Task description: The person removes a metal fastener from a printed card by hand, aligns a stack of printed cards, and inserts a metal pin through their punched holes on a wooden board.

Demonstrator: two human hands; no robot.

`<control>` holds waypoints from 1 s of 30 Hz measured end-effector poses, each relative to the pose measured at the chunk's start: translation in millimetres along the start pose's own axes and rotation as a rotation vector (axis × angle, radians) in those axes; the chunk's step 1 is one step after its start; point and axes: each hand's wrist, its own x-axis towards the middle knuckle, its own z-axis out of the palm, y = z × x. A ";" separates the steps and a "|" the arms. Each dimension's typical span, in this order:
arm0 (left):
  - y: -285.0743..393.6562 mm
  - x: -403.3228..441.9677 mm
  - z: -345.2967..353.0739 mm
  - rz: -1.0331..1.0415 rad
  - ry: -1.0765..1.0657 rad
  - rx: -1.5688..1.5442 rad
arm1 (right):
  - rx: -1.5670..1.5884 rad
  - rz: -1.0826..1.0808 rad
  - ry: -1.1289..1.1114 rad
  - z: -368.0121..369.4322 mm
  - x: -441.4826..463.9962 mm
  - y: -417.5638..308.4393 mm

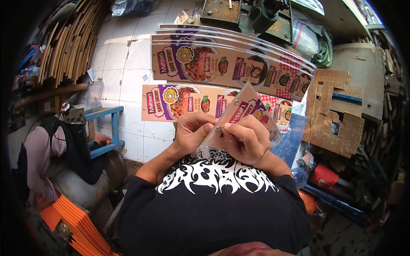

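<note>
Between my hands, a printed Mahsuri panel (pixel 244 112) is tilted upright, its edge toward my chest. My left hand (pixel 194 131) grips the left edge, thumb and fingers pressed together. My right hand (pixel 247 137) is closed at the same edge, its fingertips pinched by a small metal fastener (pixel 219 128). Whether the right fingers hold another small piece is hidden. Beyond my hands lies a single Mahsuri strip (pixel 160 104), partly covered by the held panel. Farther back, several overlapping Mahsuri strips (pixel 196 64) with clear plastic edges form a stack.
A dark metal machine (pixel 265 19) stands at the back beside trays. Cut brown boards (pixel 335 113) and clear plastic sheets (pixel 292 136) are at the right. On the left are a blue metal frame (pixel 106 147), a person's sleeve (pixel 38 149), orange folded sheets (pixel 81 222) and stacked wood pieces (pixel 70 47).
</note>
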 end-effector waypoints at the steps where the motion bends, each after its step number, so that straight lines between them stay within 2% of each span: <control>1: 0.2 0.0 1.1 0.005 0.008 0.021 | 0.042 0.049 0.002 -0.6 0.8 -1.5; 9: 10.9 -0.3 14.7 0.088 0.039 0.193 | 0.287 0.191 0.077 -4.4 0.8 -3.9; 11: 12.0 0.0 16.2 0.110 0.049 0.222 | 0.355 0.309 0.132 -4.8 -1.3 -6.8; 14: 12.3 -1.0 13.4 0.107 0.027 0.252 | 0.415 0.355 0.163 -3.2 -4.8 -6.0; 18: 14.4 1.7 16.2 0.094 0.006 0.241 | 0.405 0.322 0.141 -5.9 0.7 -5.9; 23: 9.4 5.7 10.0 0.089 -0.018 0.218 | 0.454 0.382 0.088 -7.9 1.4 -1.7; 26: 9.8 5.3 5.9 -0.008 -0.008 0.156 | 0.525 0.446 0.119 -7.3 -1.1 -0.4; 29: 21.6 10.0 7.7 -0.095 -0.077 -0.200 | 0.546 0.464 0.126 -5.8 -1.0 -0.2; 30: 27.9 10.9 10.0 -0.097 -0.077 -0.201 | 0.547 0.477 0.131 -5.6 -0.6 -0.8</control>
